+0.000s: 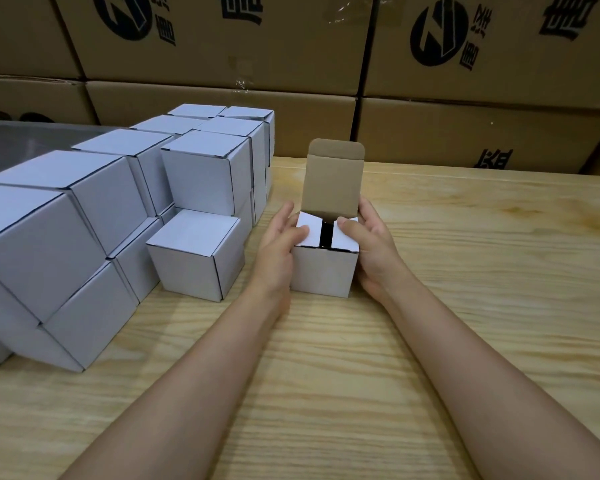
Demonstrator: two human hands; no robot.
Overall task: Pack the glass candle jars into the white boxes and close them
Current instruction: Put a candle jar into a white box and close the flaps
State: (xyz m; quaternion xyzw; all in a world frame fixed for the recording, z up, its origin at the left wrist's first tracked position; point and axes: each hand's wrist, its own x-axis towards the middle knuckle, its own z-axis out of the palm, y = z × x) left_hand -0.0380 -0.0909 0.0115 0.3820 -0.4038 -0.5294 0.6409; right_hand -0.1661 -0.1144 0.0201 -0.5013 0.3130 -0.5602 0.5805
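A small white box point(323, 271) stands on the wooden table point(465, 271) in front of me. Its brown-lined top lid point(333, 181) stands upright at the back. Both white side flaps are folded down over the opening, with a dark gap between them; whatever is inside shows only as black. My left hand point(278, 244) holds the box's left side, thumb pressing the left flap. My right hand point(371, 244) holds the right side, thumb on the right flap.
Several closed white boxes point(194, 254) are stacked in rows at the left, reaching from the near left edge to the back. Large brown cartons point(465, 81) form a wall behind the table. Bare wood lies to the right and in front.
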